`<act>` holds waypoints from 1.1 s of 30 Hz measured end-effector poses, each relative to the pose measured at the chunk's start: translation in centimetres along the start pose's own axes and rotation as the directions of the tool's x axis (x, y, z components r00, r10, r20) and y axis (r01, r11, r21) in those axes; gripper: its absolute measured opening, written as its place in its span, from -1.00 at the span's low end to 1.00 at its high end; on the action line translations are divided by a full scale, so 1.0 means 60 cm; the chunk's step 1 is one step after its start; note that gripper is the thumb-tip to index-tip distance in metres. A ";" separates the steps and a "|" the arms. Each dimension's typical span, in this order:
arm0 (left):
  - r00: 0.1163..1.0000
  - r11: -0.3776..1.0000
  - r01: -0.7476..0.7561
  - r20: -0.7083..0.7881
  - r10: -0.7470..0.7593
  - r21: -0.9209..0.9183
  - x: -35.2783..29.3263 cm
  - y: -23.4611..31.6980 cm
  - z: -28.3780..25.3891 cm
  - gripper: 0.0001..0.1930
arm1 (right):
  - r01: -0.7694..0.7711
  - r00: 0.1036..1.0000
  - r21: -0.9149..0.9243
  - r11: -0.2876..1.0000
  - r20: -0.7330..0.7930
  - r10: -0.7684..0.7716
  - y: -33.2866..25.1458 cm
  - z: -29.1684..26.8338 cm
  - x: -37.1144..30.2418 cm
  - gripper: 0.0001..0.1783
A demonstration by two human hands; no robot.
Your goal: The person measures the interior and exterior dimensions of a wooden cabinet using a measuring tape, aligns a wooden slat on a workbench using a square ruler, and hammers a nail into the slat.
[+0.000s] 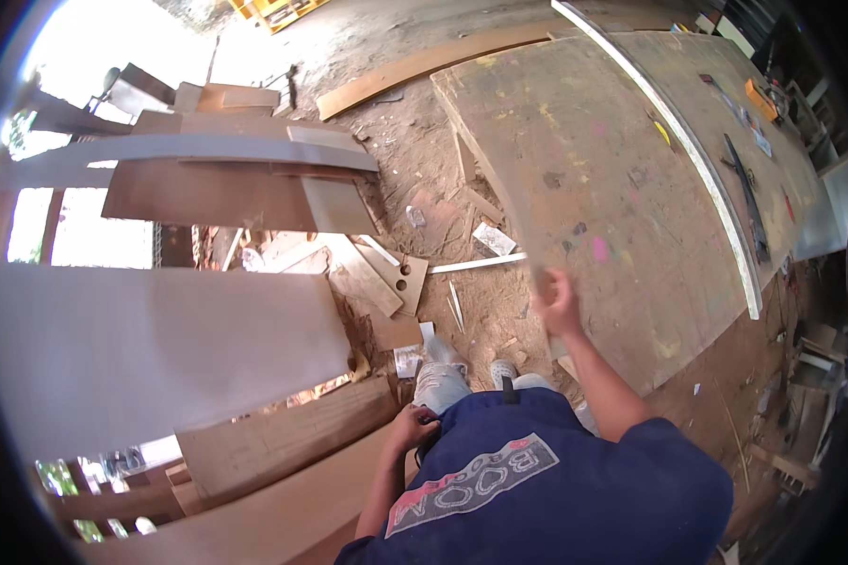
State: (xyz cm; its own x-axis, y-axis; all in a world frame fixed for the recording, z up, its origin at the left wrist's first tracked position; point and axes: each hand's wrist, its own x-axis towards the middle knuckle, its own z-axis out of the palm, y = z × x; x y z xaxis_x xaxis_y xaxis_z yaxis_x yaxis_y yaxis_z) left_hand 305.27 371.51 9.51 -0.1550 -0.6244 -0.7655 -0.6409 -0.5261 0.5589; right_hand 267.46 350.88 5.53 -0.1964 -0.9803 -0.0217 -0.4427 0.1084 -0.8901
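Note:
My left hand (410,428) is by my left hip with its fingers curled against a small dark thing (430,414), which I cannot make out. My right hand (560,306) is stretched forward at the left edge of a large stained wooden worktable (612,188). Motion smears its fingers, so their grip is unclear. A long white-edged strip (674,118) lies lengthwise across the tabletop. To its right rests a long dark tool (746,198), with a yellow curved piece (662,134) on its left.
Left of me are a large pale board (160,348), brown panels (226,193) in a stack and a thick plank (292,443). Offcuts, including a board with round holes (402,282), litter the dirt floor. A long plank (433,61) lies beyond the worktable. An orange tool (761,99) sits far right.

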 end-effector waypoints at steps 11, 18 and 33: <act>0.847 0.957 -0.031 -0.500 0.178 0.289 0.322 0.000 -0.439 -0.72 | -0.251 0.901 -0.665 0.704 0.105 0.420 0.058 0.328 0.208 -0.35; 0.965 0.919 0.090 -0.260 0.014 0.384 0.477 -0.023 -0.712 -0.74 | -0.321 0.791 -0.837 0.443 0.020 0.611 0.016 0.372 0.306 -0.52; 0.971 0.487 -0.142 -0.025 0.239 -0.862 0.916 0.574 -1.215 -0.54 | 0.397 0.689 0.273 0.877 0.543 -0.481 -0.496 0.731 1.089 -0.08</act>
State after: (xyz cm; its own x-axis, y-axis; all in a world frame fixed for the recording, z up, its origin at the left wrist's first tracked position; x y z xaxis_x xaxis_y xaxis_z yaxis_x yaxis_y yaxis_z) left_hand 329.48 277.01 9.89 -0.2851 -0.7463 -0.6015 0.3580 -0.6650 0.6555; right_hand 306.19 276.34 10.65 0.5525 -0.8169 0.1656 -0.2273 -0.3388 -0.9130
